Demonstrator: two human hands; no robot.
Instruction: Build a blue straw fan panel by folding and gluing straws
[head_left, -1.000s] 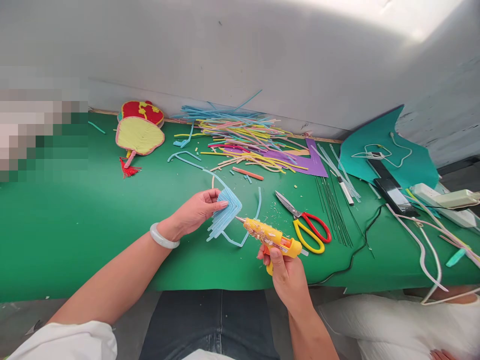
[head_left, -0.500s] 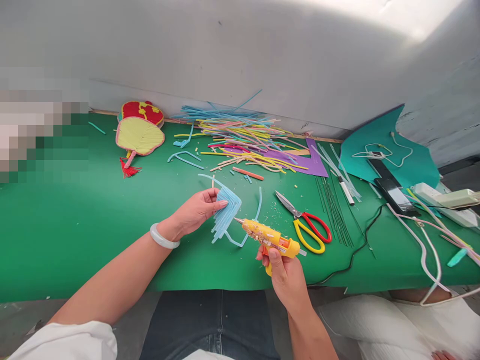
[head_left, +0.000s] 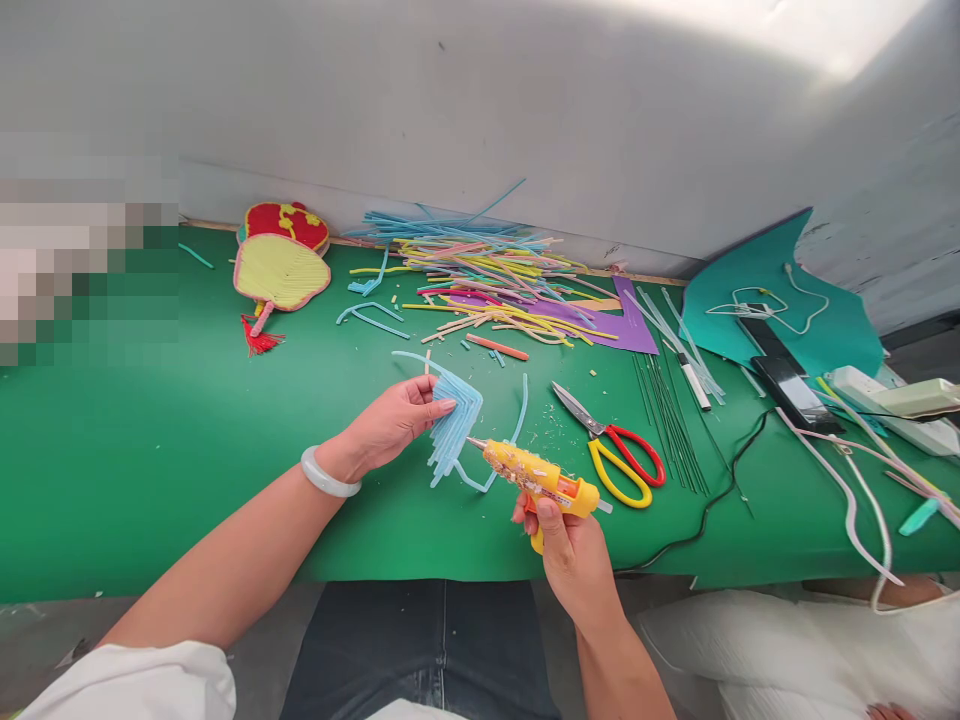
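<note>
Between the thumb and fingers of my left hand (head_left: pixel 421 408) is a light-blue piece of bent pipe cleaners (head_left: pixel 456 425), laid side by side in nested V shapes. Loose blue ends stick out from it at the top and lower right. My right hand (head_left: pixel 566 540) is wrapped round the handle of a yellow hot glue gun (head_left: pixel 532 472), with a clear glue stick showing at its back. The gun's nozzle points left, close to the right edge of the blue piece; whether it touches, I cannot tell. Scissors (head_left: pixel 607 440) with red and yellow handles lie open just right of the gun.
Many coloured pipe cleaners (head_left: pixel 480 260) are heaped at the back, partly over purple sheet (head_left: pixel 637 328). A fan-shaped piece (head_left: pixel 281 272) with a red tassel lies back left. At right are green wires (head_left: pixel 667 430), a marker (head_left: pixel 694 382), a black cord (head_left: pixel 712 510) and a power strip (head_left: pixel 892 410).
The blue piece has tilted slightly in my left hand, and its loose strand at right has shifted a little. The glue gun stays almost where it was.
</note>
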